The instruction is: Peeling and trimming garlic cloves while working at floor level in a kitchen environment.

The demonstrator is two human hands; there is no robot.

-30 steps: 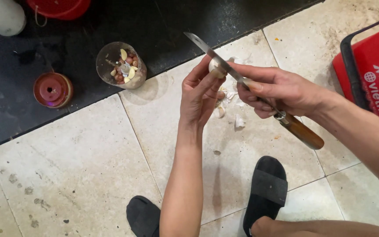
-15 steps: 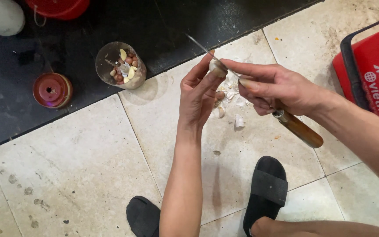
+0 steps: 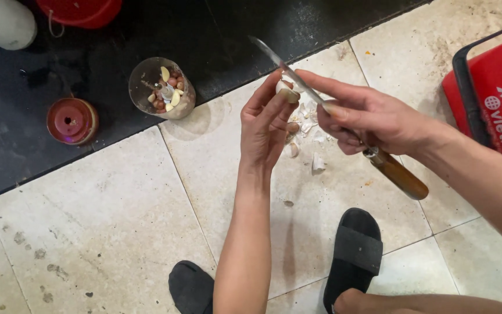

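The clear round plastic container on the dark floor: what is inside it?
The clear round plastic container holds pale peeled garlic cloves and reddish-brown pieces around a central white spindle. What lies underneath that top layer is covered and cannot be seen.

A red plastic crate [image 3: 495,99] with a dark rim stands on the pale floor tiles [image 3: 100,221] at the right edge of the view, partly cut off. White printed lettering and a small round white emblem run across its red face. No other labels, signs or screens show.

Both forearms are bare — no sleeves, rings or watch — with black slide sandals [image 3: 352,256] on the feet.
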